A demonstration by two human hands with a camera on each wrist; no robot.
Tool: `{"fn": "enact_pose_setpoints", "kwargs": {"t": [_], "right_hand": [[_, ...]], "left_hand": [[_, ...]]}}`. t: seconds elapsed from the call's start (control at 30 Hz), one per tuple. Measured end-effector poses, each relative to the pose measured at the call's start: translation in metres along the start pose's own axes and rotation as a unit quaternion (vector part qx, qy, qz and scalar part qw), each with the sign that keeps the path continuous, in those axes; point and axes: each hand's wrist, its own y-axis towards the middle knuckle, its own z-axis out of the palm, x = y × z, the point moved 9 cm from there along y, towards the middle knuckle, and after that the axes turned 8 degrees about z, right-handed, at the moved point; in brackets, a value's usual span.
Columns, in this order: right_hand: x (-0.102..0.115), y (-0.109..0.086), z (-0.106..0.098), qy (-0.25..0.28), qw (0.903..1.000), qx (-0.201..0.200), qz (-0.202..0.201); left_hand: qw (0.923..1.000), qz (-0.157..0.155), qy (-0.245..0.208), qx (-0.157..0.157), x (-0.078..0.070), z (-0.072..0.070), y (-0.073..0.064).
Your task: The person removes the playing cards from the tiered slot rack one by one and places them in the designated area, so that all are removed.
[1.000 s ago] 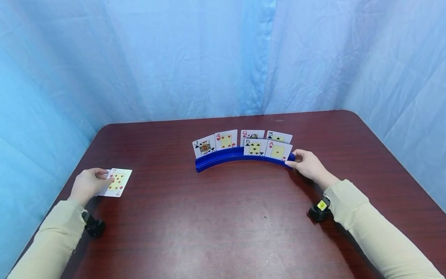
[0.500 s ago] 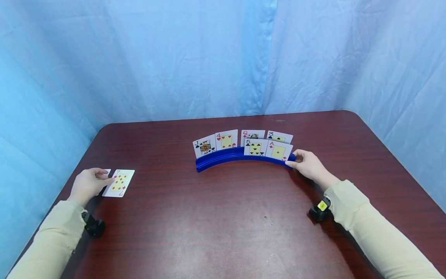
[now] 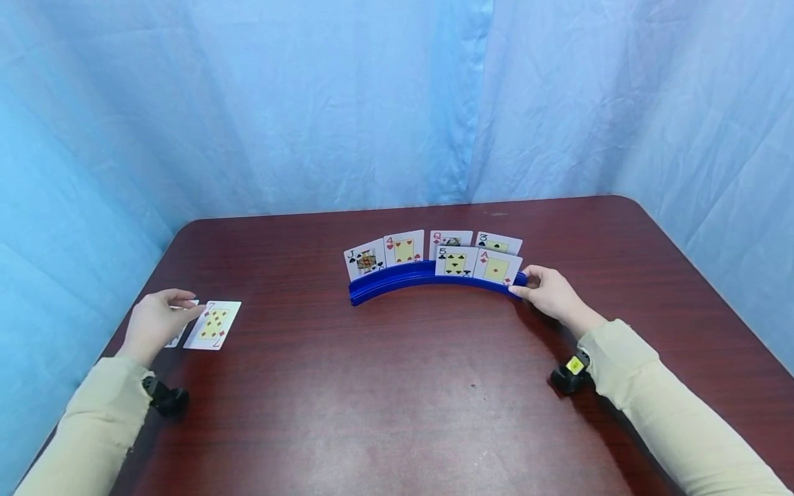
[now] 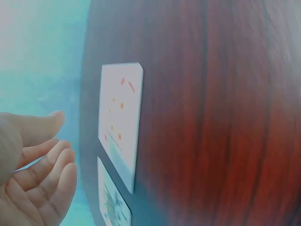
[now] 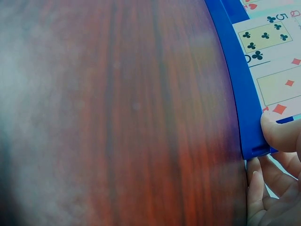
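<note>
In the head view my left hand [image 3: 151, 324] hovers over the table's left side, its fingers loosely bent with nothing between them. Under and beside its fingertips lies a seven of diamonds [image 3: 215, 326], face up. Another face-up card [image 4: 113, 200] lies beside the seven, partly hidden by the hand in the head view. My right hand [image 3: 552, 296] grips the right end of a curved blue card holder [image 3: 397, 279], thumb in front at the corner of the ace of diamonds [image 3: 498, 269] and fingers behind. Next to the ace stands a five of clubs [image 3: 455, 262].
The holder's back row carries a jack of spades [image 3: 364, 261], a four of hearts [image 3: 404, 249], a queen of diamonds [image 3: 451, 238] and a black three [image 3: 499, 242]. Blue curtains [image 3: 322, 103] hang around the dark wooden table [image 3: 372, 386].
The seven of diamonds has slid right, off the other card, and lies apart from it. My left hand has let go and lifted slightly. My right hand has stayed on the holder.
</note>
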Motion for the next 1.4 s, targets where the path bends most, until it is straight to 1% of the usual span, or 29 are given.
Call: {"fn": "enact_pose_setpoints", "kwargs": {"t": [0.07,0.1,0.13,0.17,0.27,0.3,0.33,0.37,0.4,0.5,0.53,0.57,0.63,0.73,0.9,1.13,1.23,1.4], "right_hand": [[0.0,0.0,0.0,0.001,1.0,-0.001,-0.001],[0.0,-0.001,0.0,0.001,1.0,-0.001,-0.002],[0.0,-0.001,0.0,0.002,1.0,-0.001,-0.003],[0.0,-0.001,0.0,0.002,1.0,-0.002,-0.004],[0.0,-0.001,0.0,0.003,1.0,-0.002,-0.007],[0.0,-0.001,0.0,0.002,1.0,-0.003,-0.007],[0.0,-0.002,0.0,0.002,1.0,-0.003,-0.007],[0.0,-0.002,0.0,0.001,1.0,-0.003,-0.006],[0.0,-0.002,0.0,0.001,1.0,-0.003,-0.006],[0.0,-0.002,0.0,0.0,1.0,-0.001,-0.002],[0.0,-0.002,0.0,0.0,1.0,-0.001,-0.002],[0.0,-0.001,0.0,-0.001,1.0,-0.002,-0.002],[0.0,-0.001,-0.001,-0.001,1.0,-0.003,-0.002],[0.0,0.0,-0.001,-0.003,1.0,-0.005,-0.005],[0.0,0.001,0.0,-0.003,1.0,-0.004,-0.007],[-0.001,0.001,0.0,-0.003,0.9999,-0.004,-0.009],[-0.001,0.001,0.0,-0.001,1.0,-0.002,-0.008],[0.0,0.0,-0.001,0.002,1.0,-0.003,-0.007]], "left_hand": [[0.9996,0.02,0.001,-0.02,-0.001,0.0,0.003],[0.9995,0.024,-0.005,-0.021,-0.01,-0.004,0.002],[0.9992,0.031,-0.008,-0.024,-0.024,-0.01,-0.002],[0.9985,0.042,-0.009,-0.035,-0.028,-0.011,-0.002],[0.9974,0.053,-0.032,-0.037,-0.077,-0.032,-0.018],[0.9975,0.042,-0.039,-0.042,-0.09,-0.038,-0.023],[0.9965,0.049,-0.042,-0.052,-0.099,-0.042,-0.026],[0.9956,0.054,-0.048,-0.06,-0.104,-0.043,-0.027],[0.995,0.055,-0.058,-0.06,-0.122,-0.05,-0.033],[0.9923,0.068,-0.068,-0.079,-0.136,-0.054,-0.037],[0.9907,0.082,-0.073,-0.081,-0.144,-0.056,-0.039],[0.9891,0.088,-0.079,-0.089,-0.149,-0.058,-0.04],[0.9858,0.092,-0.092,-0.106,-0.159,-0.059,-0.042],[0.9794,0.101,-0.119,-0.128,-0.172,-0.06,-0.044],[0.97,0.119,-0.162,-0.137,-0.195,-0.056,-0.049],[0.958,0.142,-0.195,-0.155,-0.231,-0.051,-0.056],[0.9516,0.157,-0.216,-0.152,-0.247,-0.043,-0.056],[0.9432,0.18,-0.245,-0.134,-0.276,-0.03,-0.053]]}}
